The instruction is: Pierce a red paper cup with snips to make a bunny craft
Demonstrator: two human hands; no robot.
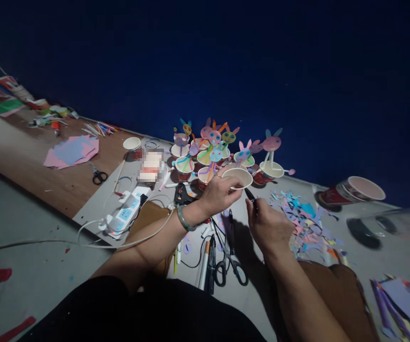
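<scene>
My left hand (219, 194) is closed around a paper cup (239, 177), with its white inside facing up. A bangle circles that wrist. My right hand (271, 225) grips a black pen (250, 194), whose upper end is close to the cup's side; whether it touches cannot be made out. Behind the cup stand several red paper cups with paper animal figures, among them a pink rabbit-eared one (272, 143). Below my hands lie a pair of scissors (230, 268), markers (205, 266) and a black glue gun (183, 194).
A white power strip (128, 213) with a cable lies left. Coloured paper scraps (308, 223) are heaped right, near a larger red paper cup (350, 191). Pink and blue paper sheets (72, 151) and small scissors (100, 177) lie far left. A dark blue wall (205, 61) stands behind.
</scene>
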